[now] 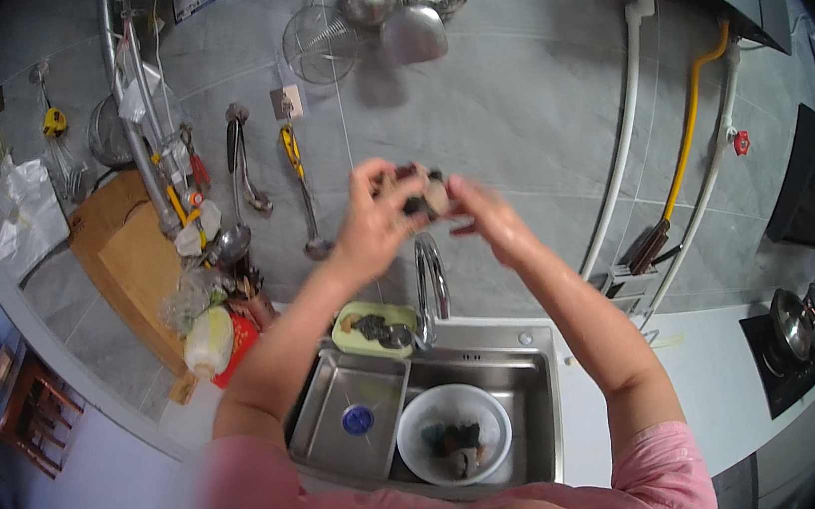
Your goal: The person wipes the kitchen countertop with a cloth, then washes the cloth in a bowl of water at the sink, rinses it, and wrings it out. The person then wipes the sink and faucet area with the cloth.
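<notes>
My left hand is raised above the sink and holds a small mottled bundle with black, pale and dark red patches. Blur hides what the bundle is made of. At its right side is my right hand, fingers stretched toward it; whether they touch it cannot be made out. Behind and below the hands rises a chrome faucet. A white basin stands in the right bowl of the steel sink, with dark green, brown and pale soft-looking pieces inside.
A pale green tray with dark scrubbers sits behind the sink's left bowl, which has a blue drain strainer. Left are a wooden cutting board and a pale vegetable. Ladles and a spatula hang on the wall. A cooktop lies right.
</notes>
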The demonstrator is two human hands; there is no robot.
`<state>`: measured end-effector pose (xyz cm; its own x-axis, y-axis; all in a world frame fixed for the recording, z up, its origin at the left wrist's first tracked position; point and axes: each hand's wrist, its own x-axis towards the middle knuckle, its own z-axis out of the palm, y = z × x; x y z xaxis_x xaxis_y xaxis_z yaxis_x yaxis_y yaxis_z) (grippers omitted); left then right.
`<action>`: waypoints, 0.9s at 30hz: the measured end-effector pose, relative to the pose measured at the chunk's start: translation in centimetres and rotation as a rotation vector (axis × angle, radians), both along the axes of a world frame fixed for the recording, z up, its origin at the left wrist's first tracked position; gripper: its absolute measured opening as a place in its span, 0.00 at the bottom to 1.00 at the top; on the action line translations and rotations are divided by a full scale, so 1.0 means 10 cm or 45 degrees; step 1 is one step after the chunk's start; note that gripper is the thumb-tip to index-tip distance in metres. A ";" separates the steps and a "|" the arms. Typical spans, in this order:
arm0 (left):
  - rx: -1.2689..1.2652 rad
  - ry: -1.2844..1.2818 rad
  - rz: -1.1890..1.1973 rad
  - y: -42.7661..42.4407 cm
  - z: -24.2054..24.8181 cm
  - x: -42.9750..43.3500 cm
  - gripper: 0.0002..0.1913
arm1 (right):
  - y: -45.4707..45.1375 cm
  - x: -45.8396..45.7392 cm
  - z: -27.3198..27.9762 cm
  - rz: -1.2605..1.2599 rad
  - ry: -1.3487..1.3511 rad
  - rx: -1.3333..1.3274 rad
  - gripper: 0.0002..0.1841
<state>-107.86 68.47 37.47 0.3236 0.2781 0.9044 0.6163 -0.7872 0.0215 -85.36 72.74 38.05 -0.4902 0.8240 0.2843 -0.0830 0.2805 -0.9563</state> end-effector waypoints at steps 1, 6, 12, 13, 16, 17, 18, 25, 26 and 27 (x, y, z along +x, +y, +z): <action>-0.185 -0.027 0.011 0.16 0.30 -0.18 0.27 | 0.21 -0.10 0.20 -0.201 0.078 -0.003 0.41; 0.267 -0.251 0.154 0.80 2.05 -0.46 0.23 | 0.94 -0.43 1.21 -0.614 0.468 0.327 0.50; 0.682 -0.360 0.359 1.46 3.74 -0.25 0.16 | 1.25 -0.73 1.66 -0.402 0.656 0.332 0.21; 0.723 -0.326 0.403 1.57 3.90 -0.20 0.15 | 1.27 -0.73 1.66 -0.373 0.664 0.337 0.19; 0.762 -0.277 0.458 1.87 4.25 -0.01 0.16 | 1.33 -0.71 1.66 -0.325 0.724 0.358 0.15; 0.708 -0.201 0.449 1.96 4.31 0.05 0.17 | 1.34 -0.69 1.66 -0.358 0.710 0.357 0.14; 0.659 -0.129 0.442 2.03 4.37 0.10 0.17 | 1.35 -0.68 1.67 -0.365 0.687 0.368 0.13; 0.227 0.031 0.968 2.07 4.23 0.39 0.17 | 1.38 -0.70 1.65 -0.356 0.712 0.374 0.13; 0.212 -0.006 0.947 2.01 4.18 0.42 0.17 | 1.39 -0.70 1.65 -0.330 0.739 0.377 0.13; 0.195 -0.042 0.927 1.96 4.11 0.44 0.17 | 1.40 -0.71 1.63 -0.294 0.777 0.394 0.13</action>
<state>-103.42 88.05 78.57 0.0772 0.2819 0.9563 0.9841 -0.1753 -0.0278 -92.41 86.76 54.37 0.0072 0.7246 0.6891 -0.4829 0.6060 -0.6321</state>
